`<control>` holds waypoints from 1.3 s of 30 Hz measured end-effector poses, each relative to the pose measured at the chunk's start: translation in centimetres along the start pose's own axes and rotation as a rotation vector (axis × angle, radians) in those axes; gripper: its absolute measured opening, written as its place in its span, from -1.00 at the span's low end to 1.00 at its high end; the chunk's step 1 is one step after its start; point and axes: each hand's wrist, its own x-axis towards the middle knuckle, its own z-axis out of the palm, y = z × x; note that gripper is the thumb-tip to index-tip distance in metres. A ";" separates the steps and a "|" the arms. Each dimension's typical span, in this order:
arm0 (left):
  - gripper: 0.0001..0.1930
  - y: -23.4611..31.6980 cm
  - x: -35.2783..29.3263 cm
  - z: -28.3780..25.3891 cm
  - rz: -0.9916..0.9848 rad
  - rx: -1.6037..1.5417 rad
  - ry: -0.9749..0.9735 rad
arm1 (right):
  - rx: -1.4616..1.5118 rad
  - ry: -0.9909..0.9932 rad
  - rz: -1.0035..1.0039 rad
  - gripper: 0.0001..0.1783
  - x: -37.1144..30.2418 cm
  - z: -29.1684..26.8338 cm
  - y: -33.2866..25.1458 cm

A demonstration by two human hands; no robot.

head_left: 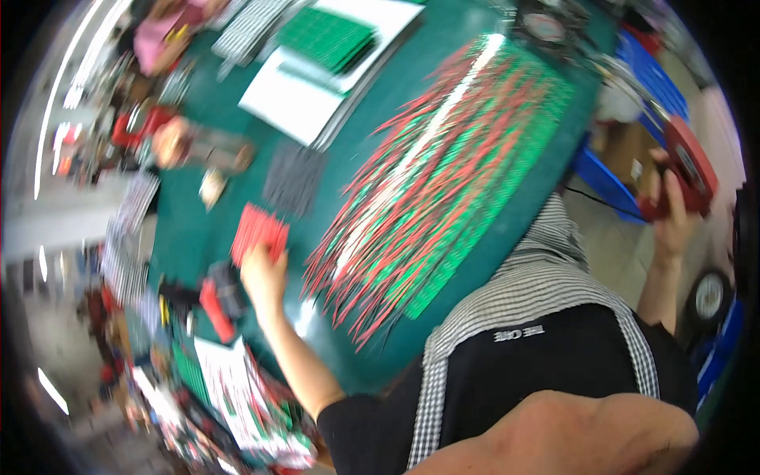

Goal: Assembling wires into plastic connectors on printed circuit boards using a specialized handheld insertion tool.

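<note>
Red flat piece (259, 230) lies at the left hand's (264, 275) fingers — touching, grip unclear — right hand (673, 218) clasps a red tool (690, 168).

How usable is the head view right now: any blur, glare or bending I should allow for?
Head view: motion blur smears the whole frame; the fanned red and green strips streak together, with a white glare band along them. The left hand at the red block is soft-edged, as is the right hand holding a red tape dispenser. Fisheye bends the green table edges; the corners are black.
</note>
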 end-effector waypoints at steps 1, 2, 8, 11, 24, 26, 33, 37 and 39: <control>-0.76 -0.1 0.0 0.4 0.020 -0.009 -0.008 | 0.013 -0.001 -0.040 -0.74 0.5 0.5 -0.4; -0.77 0.0 0.4 0.8 0.018 -0.012 -0.041 | 0.007 0.061 -0.050 -0.73 0.5 0.9 -0.8; -0.86 1.6 2.3 2.7 0.068 0.211 -0.016 | 0.081 0.050 -0.106 -0.69 0.1 -0.5 -0.4; -0.88 2.1 2.4 2.4 0.045 0.307 0.001 | 0.077 0.064 -0.103 -0.69 -0.1 -0.9 -0.4; -0.81 -0.9 1.3 0.4 -0.074 -0.266 0.187 | 0.086 0.023 -0.024 -0.61 0.8 -1.5 2.0; -0.80 0.3 2.2 -0.1 -0.323 -0.710 0.205 | 0.027 0.076 0.032 -0.66 0.7 -2.7 1.9; -0.89 1.9 -0.5 2.5 -0.308 -1.238 0.579 | 0.019 -0.044 0.082 -0.68 1.5 -3.2 4.6; -0.89 1.6 -0.3 3.0 -0.317 -1.280 0.543 | 0.004 -0.110 0.080 -0.67 1.4 -2.5 4.1; -0.89 1.5 0.2 1.5 -0.290 -1.244 0.447 | -0.131 -0.126 -0.096 -0.66 1.2 -3.1 5.8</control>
